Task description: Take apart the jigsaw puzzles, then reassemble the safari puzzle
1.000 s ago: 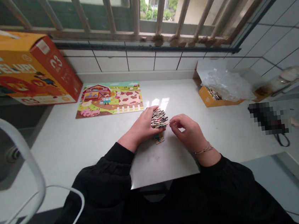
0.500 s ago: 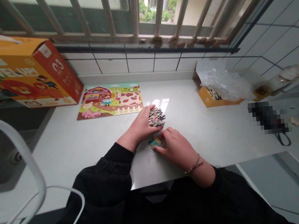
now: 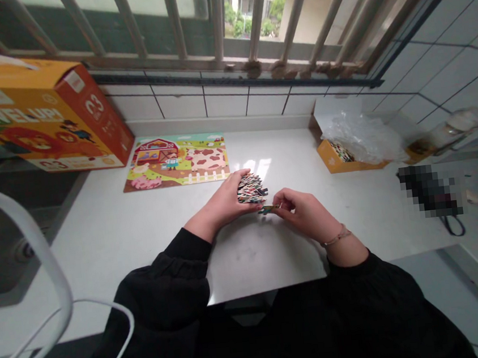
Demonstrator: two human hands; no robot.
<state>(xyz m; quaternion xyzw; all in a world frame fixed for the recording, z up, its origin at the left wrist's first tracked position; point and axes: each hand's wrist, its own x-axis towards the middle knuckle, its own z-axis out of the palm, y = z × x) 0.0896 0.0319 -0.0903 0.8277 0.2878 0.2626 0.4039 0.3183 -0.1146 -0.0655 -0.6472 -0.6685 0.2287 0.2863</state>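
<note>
Board [image 3: 203,159] on the counter [image 3: 251,257], carton [image 3: 100,116] left.
Open box [image 3: 328,157] right; stack of pieces [image 3: 251,189] between board and box, nearer the front.

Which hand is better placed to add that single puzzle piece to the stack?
The right hand, probably: it pinches the single puzzle piece close to the stack of puzzle pieces, which occupies the left hand.

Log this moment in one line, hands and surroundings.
left hand: holding stack of pieces | right hand: pinching one piece near stack | beyond hands: farm picture | right side: open box
</note>
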